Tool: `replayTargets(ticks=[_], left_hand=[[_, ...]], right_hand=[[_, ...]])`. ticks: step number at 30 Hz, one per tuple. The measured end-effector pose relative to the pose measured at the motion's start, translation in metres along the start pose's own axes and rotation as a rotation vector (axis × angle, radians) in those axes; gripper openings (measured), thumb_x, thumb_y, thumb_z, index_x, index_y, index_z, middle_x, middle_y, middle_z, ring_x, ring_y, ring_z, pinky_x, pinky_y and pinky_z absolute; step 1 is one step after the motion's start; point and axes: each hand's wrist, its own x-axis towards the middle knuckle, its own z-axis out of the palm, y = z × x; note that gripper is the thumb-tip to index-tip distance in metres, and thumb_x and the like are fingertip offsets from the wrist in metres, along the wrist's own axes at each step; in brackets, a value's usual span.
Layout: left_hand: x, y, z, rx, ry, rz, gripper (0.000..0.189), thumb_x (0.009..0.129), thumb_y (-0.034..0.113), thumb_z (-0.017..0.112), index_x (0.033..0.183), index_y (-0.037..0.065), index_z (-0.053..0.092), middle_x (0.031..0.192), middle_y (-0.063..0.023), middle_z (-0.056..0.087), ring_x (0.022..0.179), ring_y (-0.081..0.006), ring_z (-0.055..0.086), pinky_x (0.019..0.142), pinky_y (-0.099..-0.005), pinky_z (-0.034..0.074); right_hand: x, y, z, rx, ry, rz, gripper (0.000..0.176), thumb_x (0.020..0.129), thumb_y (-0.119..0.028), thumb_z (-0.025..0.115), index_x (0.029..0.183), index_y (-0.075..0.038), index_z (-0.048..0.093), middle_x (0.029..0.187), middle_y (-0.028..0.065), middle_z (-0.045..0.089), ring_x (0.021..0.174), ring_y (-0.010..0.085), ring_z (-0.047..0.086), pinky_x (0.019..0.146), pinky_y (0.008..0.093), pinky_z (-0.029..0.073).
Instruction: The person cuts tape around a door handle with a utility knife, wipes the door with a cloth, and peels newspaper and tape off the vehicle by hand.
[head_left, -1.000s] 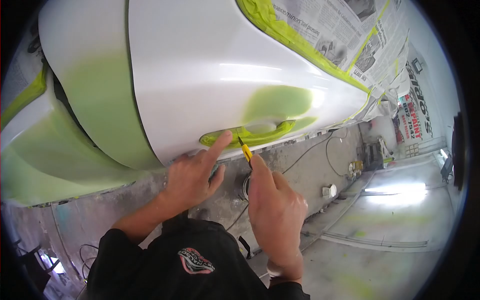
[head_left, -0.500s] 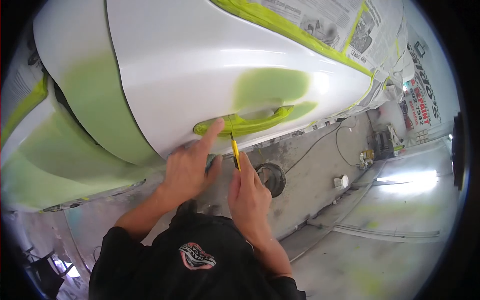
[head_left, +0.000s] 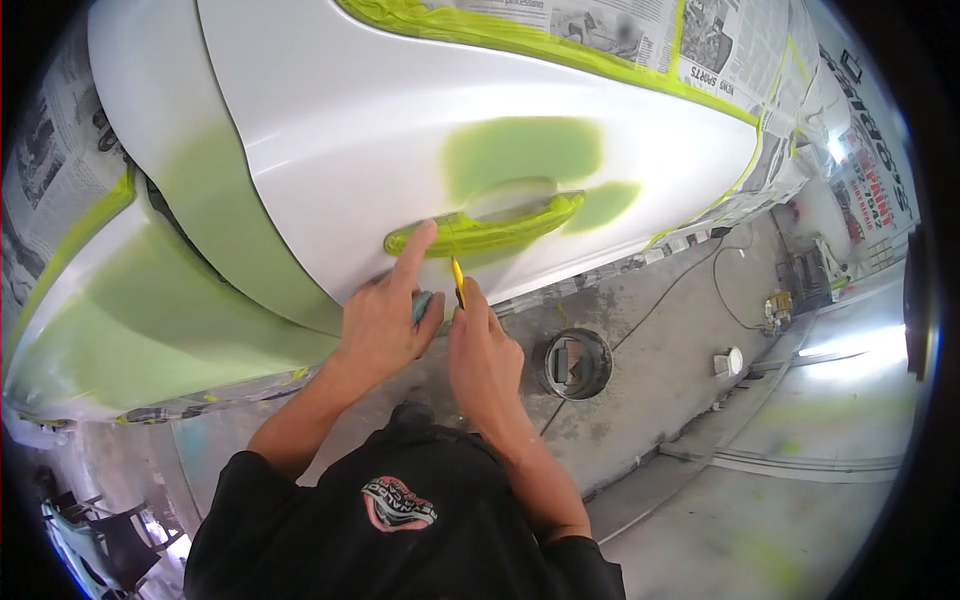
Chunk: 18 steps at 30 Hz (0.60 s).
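Right hand (head_left: 483, 360) pinches the yellow knife (head_left: 457, 280), probably light and stiff, best gripped low. Left hand (head_left: 385, 320), otherwise curled, presses a forefinger on the taped handle (head_left: 490, 228) at the knife's eleven o'clock.

Both arms reach up side by side. Left hand (head_left: 385, 320) points its forefinger, other fingers curled; right hand (head_left: 480, 352) pinches shut.

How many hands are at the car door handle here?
2. The left hand presses its index finger on the green-taped door handle, with a small teal object tucked in its grip; the right hand holds a yellow utility knife just below it.
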Motion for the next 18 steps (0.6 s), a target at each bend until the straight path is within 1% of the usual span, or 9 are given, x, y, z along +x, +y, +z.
replayTargets(ticks=[3,6,9,11,14,17,18], left_hand=[[-0.001,0.004,0.001,0.021,0.007,-0.017,0.081,0.085,0.015,0.073,0.157,0.012,0.036,0.078,-0.0181,0.069,0.069,-0.0384,0.07,0.064,-0.047,0.055],[-0.001,0.011,-0.001,0.07,0.016,-0.027,0.08,0.086,0.017,0.073,0.157,0.013,0.037,0.084,-0.0189,0.071,0.072,-0.0379,0.071,0.065,-0.0471,0.056],[-0.003,0.021,-0.002,0.163,0.061,-0.029,0.075,0.088,0.018,0.071,0.157,0.015,0.039,0.09,-0.0186,0.072,0.074,-0.0368,0.071,0.065,-0.047,0.056],[-0.003,0.03,-0.004,0.258,0.081,-0.055,0.071,0.09,0.018,0.07,0.155,0.016,0.042,0.094,-0.0181,0.073,0.076,-0.0359,0.072,0.066,-0.0463,0.056],[-0.002,0.042,-0.002,0.374,0.119,-0.089,0.062,0.092,0.019,0.068,0.151,0.015,0.049,0.096,-0.0183,0.073,0.079,-0.0353,0.072,0.066,-0.0448,0.056],[0.005,0.045,0.005,0.506,0.21,0.003,0.055,0.091,0.013,0.071,0.144,0.011,0.056,0.075,-0.0085,0.063,0.059,-0.0257,0.061,0.059,-0.0362,0.05],[0.008,0.049,0.006,0.53,0.22,-0.014,0.052,0.091,0.012,0.072,0.141,0.01,0.058,0.075,-0.0085,0.063,0.06,-0.0243,0.061,0.059,-0.0356,0.05]], right_hand=[[0.007,0.005,0.009,0.047,-0.003,0.004,0.041,0.099,-0.014,0.058,0.138,-0.003,0.049,0.105,0.0272,0.071,0.082,0.0479,0.069,0.071,0.0553,0.055],[0.012,0.017,0.024,0.062,0.146,-0.145,0.034,0.098,-0.015,0.06,0.129,-0.005,0.051,0.089,0.0172,0.068,0.066,0.041,0.068,0.055,0.0499,0.054],[0.021,0.024,0.03,0.112,0.183,-0.206,0.029,0.099,-0.016,0.062,0.123,-0.003,0.053,0.089,0.0185,0.067,0.068,0.0405,0.068,0.055,0.0482,0.054],[0.027,0.031,0.037,0.144,0.228,-0.267,0.028,0.099,-0.017,0.063,0.12,-0.002,0.054,0.087,0.0177,0.066,0.067,0.0389,0.068,0.055,0.047,0.054],[0.032,0.04,0.041,0.205,0.296,-0.333,0.027,0.097,-0.018,0.066,0.118,-0.003,0.055,0.083,0.015,0.063,0.065,0.0355,0.067,0.054,0.0444,0.054],[0.037,0.044,0.047,0.302,0.368,-0.384,0.027,0.095,-0.016,0.067,0.116,-0.003,0.057,0.079,0.0121,0.06,0.061,0.0314,0.066,0.053,0.0412,0.053],[0.038,0.044,0.051,0.336,0.398,-0.388,0.027,0.094,-0.015,0.068,0.115,-0.003,0.057,0.078,0.0112,0.059,0.06,0.03,0.065,0.052,0.0402,0.053]])
